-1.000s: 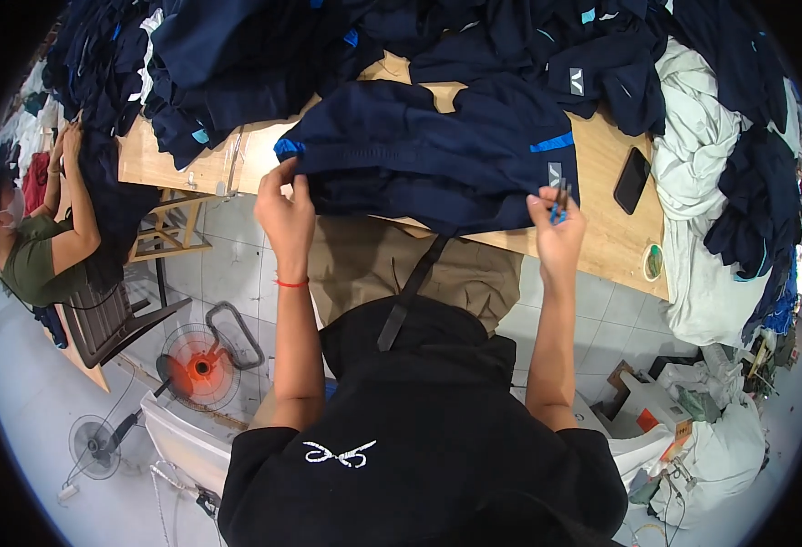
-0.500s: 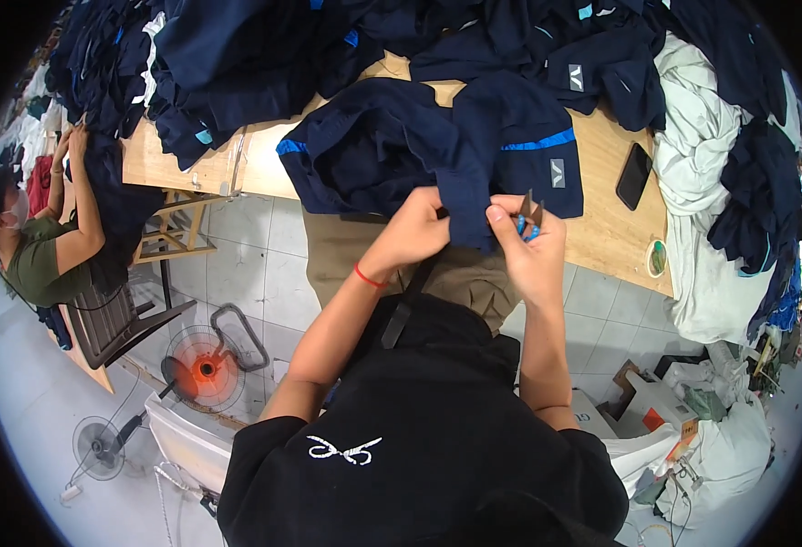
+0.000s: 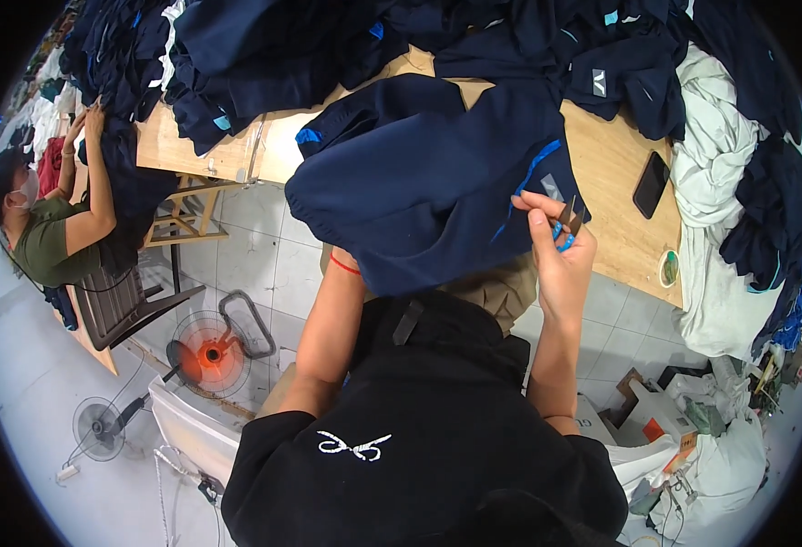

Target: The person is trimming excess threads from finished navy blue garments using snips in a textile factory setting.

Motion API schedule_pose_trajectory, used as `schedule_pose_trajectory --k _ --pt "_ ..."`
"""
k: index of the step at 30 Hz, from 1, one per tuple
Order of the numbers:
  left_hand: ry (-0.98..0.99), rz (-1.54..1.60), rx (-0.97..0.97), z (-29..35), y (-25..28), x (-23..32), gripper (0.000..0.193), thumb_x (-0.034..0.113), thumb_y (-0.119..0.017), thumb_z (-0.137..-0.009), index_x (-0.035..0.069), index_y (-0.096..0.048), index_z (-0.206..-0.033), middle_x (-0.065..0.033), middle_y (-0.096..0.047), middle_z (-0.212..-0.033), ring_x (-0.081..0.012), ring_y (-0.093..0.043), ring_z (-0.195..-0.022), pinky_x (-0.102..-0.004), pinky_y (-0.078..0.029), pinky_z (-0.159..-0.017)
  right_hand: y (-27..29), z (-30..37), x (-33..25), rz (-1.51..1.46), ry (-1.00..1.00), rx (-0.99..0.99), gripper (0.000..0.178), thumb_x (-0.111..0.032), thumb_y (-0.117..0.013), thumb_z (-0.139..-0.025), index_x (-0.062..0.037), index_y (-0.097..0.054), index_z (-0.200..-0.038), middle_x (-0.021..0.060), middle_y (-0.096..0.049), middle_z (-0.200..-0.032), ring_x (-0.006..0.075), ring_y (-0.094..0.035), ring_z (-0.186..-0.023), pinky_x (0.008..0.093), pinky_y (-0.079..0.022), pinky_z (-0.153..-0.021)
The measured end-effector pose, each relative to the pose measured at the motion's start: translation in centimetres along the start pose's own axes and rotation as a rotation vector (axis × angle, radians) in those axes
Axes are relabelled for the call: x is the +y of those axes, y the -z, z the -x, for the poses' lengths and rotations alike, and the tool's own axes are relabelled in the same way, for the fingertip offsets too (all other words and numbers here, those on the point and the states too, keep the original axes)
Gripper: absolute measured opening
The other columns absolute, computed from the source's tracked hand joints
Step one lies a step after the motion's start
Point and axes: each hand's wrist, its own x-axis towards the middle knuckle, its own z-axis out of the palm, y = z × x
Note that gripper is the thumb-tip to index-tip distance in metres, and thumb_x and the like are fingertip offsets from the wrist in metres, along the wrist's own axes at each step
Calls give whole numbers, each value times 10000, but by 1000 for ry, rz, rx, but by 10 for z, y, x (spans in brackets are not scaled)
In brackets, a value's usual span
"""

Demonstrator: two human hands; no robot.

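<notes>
A navy garment [image 3: 419,173] with a blue stripe and a small grey patch hangs over the table's near edge. My left hand [image 3: 341,257], a red band at its wrist, reaches under the draped cloth, so its fingers are hidden. At the garment's right side my right hand [image 3: 562,251] is closed around small thread snips [image 3: 568,228] with blue grips, their blades pointing up. The thumb and forefinger of that hand are at the cloth beside the blue stripe; whether they pinch it is hard to make out.
Navy garments [image 3: 264,55] heap along the wooden table's [image 3: 620,173] back. At the right lie a black phone [image 3: 651,184], a small round container [image 3: 668,268] and pale cloth [image 3: 715,118]. A masked person [image 3: 50,219] handles dark cloth at left; two fans [image 3: 211,354] stand on the floor.
The garment has been turned and spread, its band no longer held between both hands. My left hand has gone under the cloth; my right hand has shifted slightly right, still with the snips.
</notes>
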Motion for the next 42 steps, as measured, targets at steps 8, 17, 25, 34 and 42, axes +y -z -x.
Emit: schedule_pose_trajectory --k 8,17,25,34,42 --pt "-16 86 52 12 5 -6 630 459 -349 -1171 27 -421 -1623 -176 -505 -1633 -342 -567 -1440 -483 -438 -1237 -42 1 -23 -19 202 20 242 9 -745 -977 16 -763 -1219 44 -738 -1244 -19 -411 -675 168 -348 -611" --pt "212 438 -56 -14 -65 30 701 481 -277 -1166 -64 -537 -1521 -218 -635 -1497 -372 -618 -1385 -476 -463 -1214 -4 -22 -8 44 141 369 146 -121 -793 -996 8 -741 -1036 -46 -633 -854 31 -498 -748 210 -373 -659" --pt "94 -268 26 0 -120 44 589 69 -643 -955 -166 -519 -1480 -231 -700 -1371 -256 -723 -1232 -338 -537 -1110 19 -40 13 94 138 342 167 -132 -801 -998 15 -742 -1051 -54 -625 -813 24 -501 -713 204 -372 -648" --pt "63 -313 83 -3 -122 50 787 -168 -637 -799 -92 -457 -1561 -124 -715 -1322 -156 -722 -1147 -291 -569 -1029 25 -40 17 57 110 330 169 -116 -817 -979 19 -753 -1057 -52 -632 -815 23 -504 -713 202 -370 -647" --pt "-120 -221 208 -15 -60 108 661 -65 -534 -863 -103 -485 -1521 -181 -647 -1431 -263 -703 -1223 -401 -560 -1079 -3 -25 -4 128 181 50 108 -44 -772 -986 3 -787 -1083 -19 -718 -904 34 -554 -766 210 -428 -700"
